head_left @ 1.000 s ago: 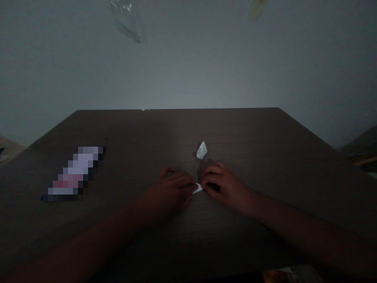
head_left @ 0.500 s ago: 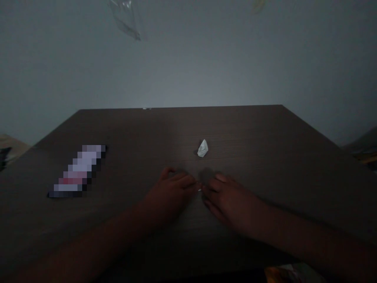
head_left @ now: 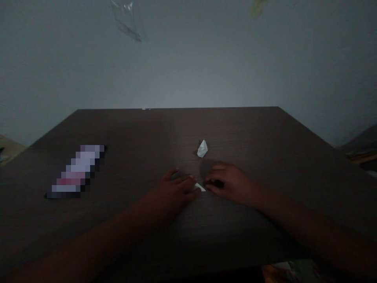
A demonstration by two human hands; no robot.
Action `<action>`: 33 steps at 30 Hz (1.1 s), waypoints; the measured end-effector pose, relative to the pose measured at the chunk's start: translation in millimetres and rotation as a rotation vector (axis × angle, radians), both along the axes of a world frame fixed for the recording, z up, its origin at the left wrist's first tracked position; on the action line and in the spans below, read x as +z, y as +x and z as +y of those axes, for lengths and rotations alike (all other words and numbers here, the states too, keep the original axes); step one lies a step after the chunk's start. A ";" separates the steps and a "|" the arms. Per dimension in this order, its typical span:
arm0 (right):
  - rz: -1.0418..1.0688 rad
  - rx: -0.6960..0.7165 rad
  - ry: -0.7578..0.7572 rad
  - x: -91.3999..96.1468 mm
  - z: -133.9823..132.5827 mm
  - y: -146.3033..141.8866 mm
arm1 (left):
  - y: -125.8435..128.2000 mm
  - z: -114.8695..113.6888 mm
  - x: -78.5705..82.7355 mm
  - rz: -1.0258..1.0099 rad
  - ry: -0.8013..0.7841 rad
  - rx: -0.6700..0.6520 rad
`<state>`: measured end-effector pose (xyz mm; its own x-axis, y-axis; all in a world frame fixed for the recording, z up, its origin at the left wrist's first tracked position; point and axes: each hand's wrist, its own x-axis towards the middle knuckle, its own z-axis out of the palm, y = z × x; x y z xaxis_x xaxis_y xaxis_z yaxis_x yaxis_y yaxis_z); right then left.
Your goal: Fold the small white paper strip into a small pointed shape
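Note:
On the table in front of me lies a small folded piece of white paper [head_left: 200, 187], a pale triangular tip of it showing. My left hand [head_left: 178, 191] presses down on this paper, its fingers covering most of it and the thumb stuck out to the side. Just right of the paper's tip, my right hand [head_left: 232, 182] has bent fingers, with a dark gap between thumb and fingers and nothing visible in it. Beyond both hands stands a second folded white paper piece [head_left: 202, 149], pointed at the top.
A phone [head_left: 76, 171] with a blurred-out screen lies at the left of the dark wooden table [head_left: 241, 129]. A clear plastic bag [head_left: 126, 19] hangs on the wall behind. Something colourful [head_left: 288, 271] shows at the bottom edge, below the table.
My right hand has lifted and drawn slightly back from the paper, and its fingers have parted. More of the paper's white tip now shows beside my left hand, which stays in place.

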<state>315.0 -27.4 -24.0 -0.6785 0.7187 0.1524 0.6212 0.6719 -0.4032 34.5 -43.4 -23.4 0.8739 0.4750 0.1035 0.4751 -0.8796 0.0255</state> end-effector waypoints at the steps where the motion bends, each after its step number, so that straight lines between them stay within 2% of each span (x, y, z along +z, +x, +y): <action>1: 0.006 0.012 -0.002 -3.3 0.6 -0.5 | -0.1 0.5 -1.2 -0.016 -0.001 -0.005; 4: 0.023 0.047 -0.016 -7.9 -0.6 -1.7 | 1.0 2.6 -2.6 -0.046 -0.016 -0.031; 9: 0.043 0.084 -0.047 -5.5 -0.3 -0.5 | 3.0 6.3 -2.1 -0.027 -0.014 -0.072; 15: 0.084 0.090 -0.064 -9.3 2.9 1.6 | 1.7 5.1 -4.5 -0.035 -0.044 -0.025; 19: 0.072 0.099 -0.052 -12.2 4.0 0.5 | 1.6 6.5 -4.9 0.001 -0.087 -0.049; 26: 0.035 0.036 -0.084 -5.6 3.2 -7.0 | 2.2 6.7 -4.2 -0.015 -0.076 -0.046; 33: 0.043 -0.025 -0.069 -13.0 5.7 -14.5 | 3.8 9.3 -6.3 -0.038 -0.051 -0.067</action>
